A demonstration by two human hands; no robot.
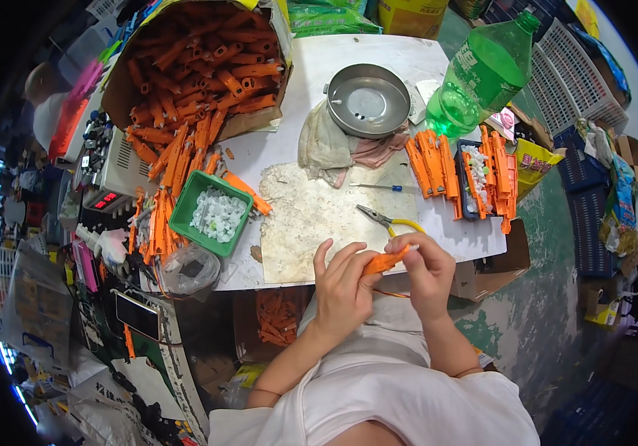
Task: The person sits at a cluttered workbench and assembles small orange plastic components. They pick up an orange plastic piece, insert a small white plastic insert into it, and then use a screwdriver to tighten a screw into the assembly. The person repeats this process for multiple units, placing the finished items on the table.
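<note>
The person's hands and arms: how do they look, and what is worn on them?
Both hands, left hand and right hand, are bare, with no gloves. The forearms are uncovered; short white sleeves of a white top end near the elbows. No rings or watch can be seen.

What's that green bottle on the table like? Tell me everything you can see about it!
The green bottle is a big see-through plastic one with a green cap and a label band round its middle. It looks nearly empty. It stands at the far right of the white table, leaning in the picture, beside a round metal bowl. Orange plastic pieces lie just in front of its base. No hand touches it.
</note>
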